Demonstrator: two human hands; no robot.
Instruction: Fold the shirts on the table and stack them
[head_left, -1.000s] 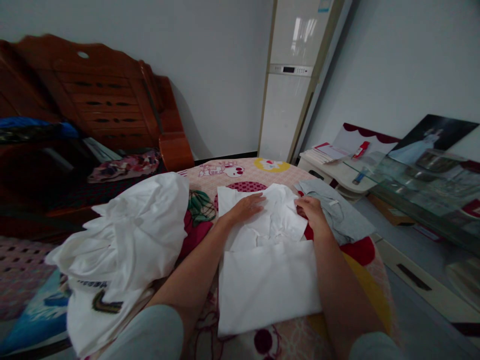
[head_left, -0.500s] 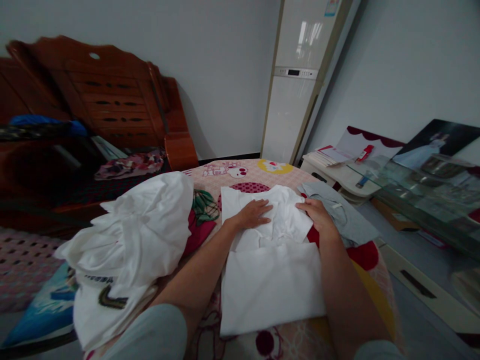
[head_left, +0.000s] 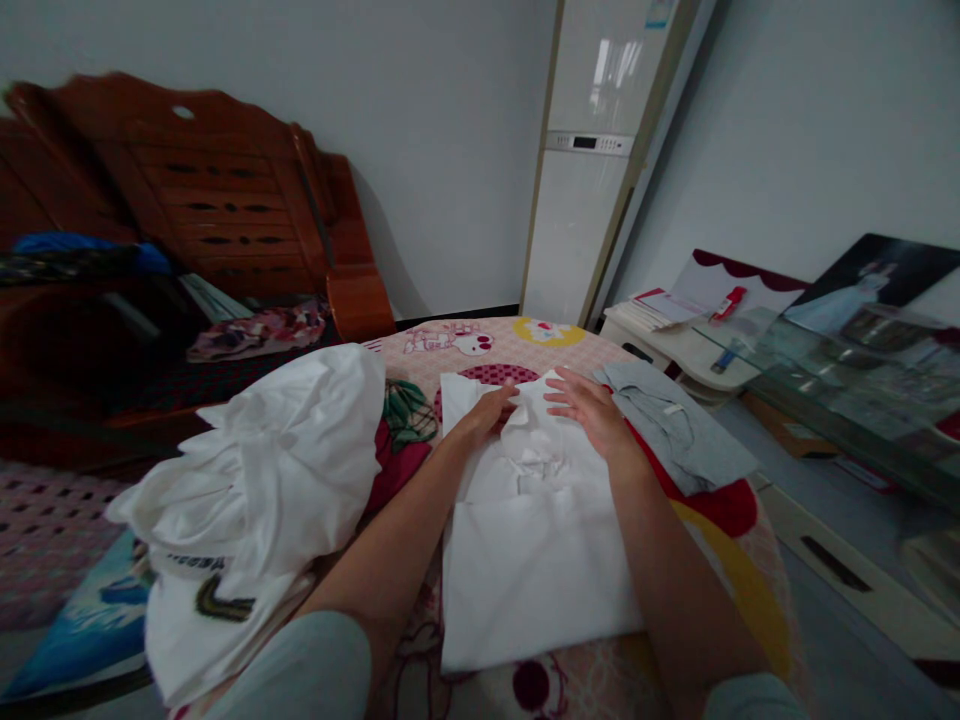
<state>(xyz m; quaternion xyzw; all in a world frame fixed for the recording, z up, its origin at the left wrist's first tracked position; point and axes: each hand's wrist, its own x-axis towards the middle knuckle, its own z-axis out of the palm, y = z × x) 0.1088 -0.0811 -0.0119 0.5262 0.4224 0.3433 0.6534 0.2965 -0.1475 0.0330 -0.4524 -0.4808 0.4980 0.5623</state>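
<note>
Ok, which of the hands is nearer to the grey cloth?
Right. The right hand is over the white shirt, on the side towards the grey cloth; the left hand is at the opposite side, farther away.

Ahead of you, a glossy floor-standing air conditioner (head_left: 574, 220) catches a bright reflection (head_left: 613, 72) between pale grey walls (head_left: 450, 150); a carved wooden settee (head_left: 217, 190) stands to your left, a glass-shelved white cabinet (head_left: 896, 608) to your right.

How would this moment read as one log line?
left fingers: on white garment; right fingers: spread on it; garment: partly folded, over patterned tablecloth
</note>
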